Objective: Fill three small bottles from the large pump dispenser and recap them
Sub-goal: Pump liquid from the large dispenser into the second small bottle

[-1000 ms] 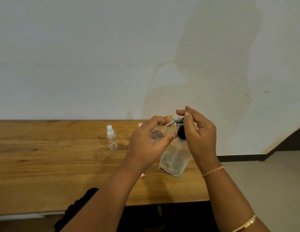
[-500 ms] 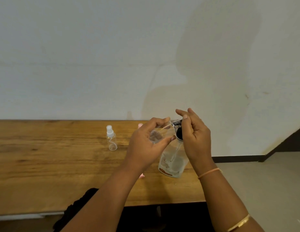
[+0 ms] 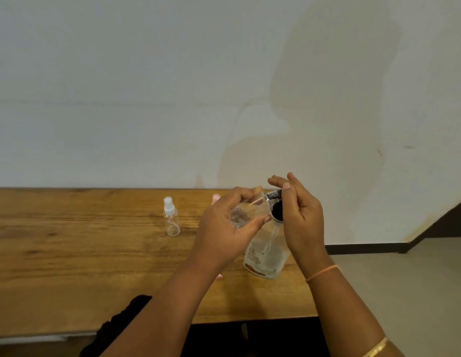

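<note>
The large clear pump dispenser [image 3: 265,258] stands near the right end of the wooden table [image 3: 69,253]; it has a black collar and a black-labelled pump head. My left hand [image 3: 224,233] grips a small clear bottle [image 3: 247,212], tilted with its mouth at the pump's nozzle. My right hand [image 3: 301,217] is beside and over the pump head, thumb on top of it and fingers held out fairly straight. A second small clear bottle [image 3: 171,220] with a white spray cap stands upright to the left. Behind my left hand, a pink cap [image 3: 216,198] peeks out.
A small pink piece [image 3: 219,275] shows on the table under my left wrist. The table backs onto a pale wall and ends just right of the dispenser, with floor beyond. Dark cloth [image 3: 126,318] lies at the table's front edge.
My right hand's fingers have straightened and lifted above the pump head. The left hand still holds the small bottle at the nozzle.
</note>
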